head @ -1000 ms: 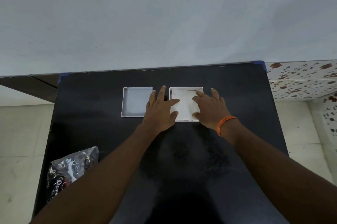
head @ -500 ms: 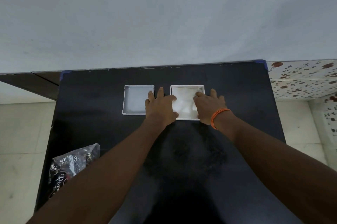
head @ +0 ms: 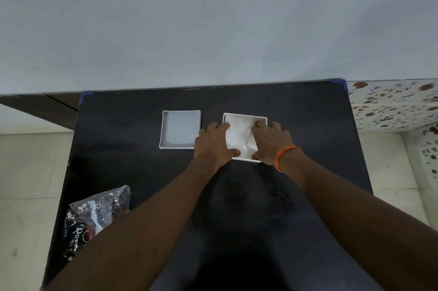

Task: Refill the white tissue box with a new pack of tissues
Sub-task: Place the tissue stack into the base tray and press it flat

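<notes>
Two hands press down on the white tissues (head: 239,135) inside the open white box (head: 245,115). The left hand (head: 214,142) lies over the box's nine o'clock edge, fingers spread flat, thumb on the tissues; the right hand (head: 270,141), with an orange band (head: 285,155) at the wrist, covers the three o'clock edge the same way. Neither hand grips anything. Just beside the box at nine o'clock lies its lid (head: 180,130), hollow side up. Both rest on a black table (head: 308,129). A crumpled plastic wrapper (head: 94,215) lies at seven o'clock, well apart.
</notes>
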